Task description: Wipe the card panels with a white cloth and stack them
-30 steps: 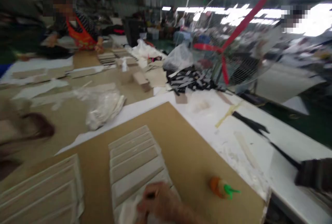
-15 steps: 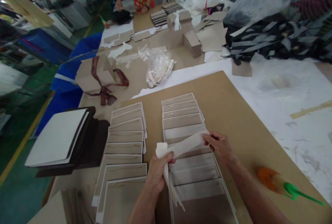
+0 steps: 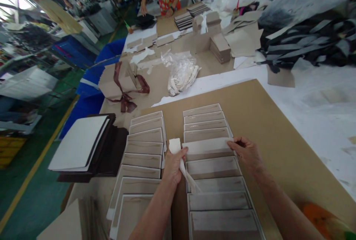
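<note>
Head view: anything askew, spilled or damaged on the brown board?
Nothing spilled or damaged. One oddity: the white strip, held by the left hand and right hand across the right column of panels, overruns the column's left edge and curls up there instead of lying flat.

Both hands (image 3: 211, 156) press white strip (image 3: 207, 145) across boards (image 3: 214, 167).
</note>
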A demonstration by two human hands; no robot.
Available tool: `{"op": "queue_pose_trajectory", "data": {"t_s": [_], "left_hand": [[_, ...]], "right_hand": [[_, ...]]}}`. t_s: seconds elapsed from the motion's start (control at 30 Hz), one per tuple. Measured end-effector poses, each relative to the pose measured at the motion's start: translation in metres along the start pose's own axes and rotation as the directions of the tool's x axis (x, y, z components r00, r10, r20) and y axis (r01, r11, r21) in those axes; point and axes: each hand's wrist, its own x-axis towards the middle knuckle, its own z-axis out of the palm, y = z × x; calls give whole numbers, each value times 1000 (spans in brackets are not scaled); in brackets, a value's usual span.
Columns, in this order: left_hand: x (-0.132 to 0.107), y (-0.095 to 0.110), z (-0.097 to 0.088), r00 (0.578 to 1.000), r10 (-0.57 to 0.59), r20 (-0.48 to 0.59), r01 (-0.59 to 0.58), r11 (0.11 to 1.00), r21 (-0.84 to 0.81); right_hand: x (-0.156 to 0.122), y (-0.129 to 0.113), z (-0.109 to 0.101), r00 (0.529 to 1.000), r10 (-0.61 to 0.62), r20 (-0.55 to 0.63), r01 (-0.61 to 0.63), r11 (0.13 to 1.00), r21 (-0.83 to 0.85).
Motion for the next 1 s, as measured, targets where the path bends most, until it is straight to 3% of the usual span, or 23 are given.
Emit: {"op": "queue_pose_trajectory", "data": {"t_s": [0.23, 0.4, 0.6, 0.8, 1.0], "left_hand": [[26, 3, 14, 1000, 21, 0, -20, 998, 54], [40, -3, 17, 996, 79, -45, -69, 977, 204], [55, -9, 16, 980, 179, -86, -125, 893, 432], [62, -11, 20, 957, 276, -90, -175, 796, 579], [66, -12, 24, 942, 325, -88, -195, 740, 644]], "right_hand": [[33, 24, 1, 992, -114, -59, 106, 986, -126], [41, 31, -3, 994, -109, -30, 99, 964, -245], [47, 26, 5, 980, -194, -41, 161, 898, -410], [58, 37, 15, 954, -269, -133, 190, 885, -425], [59, 44, 16, 949, -280, -147, 192, 880, -434]]}}
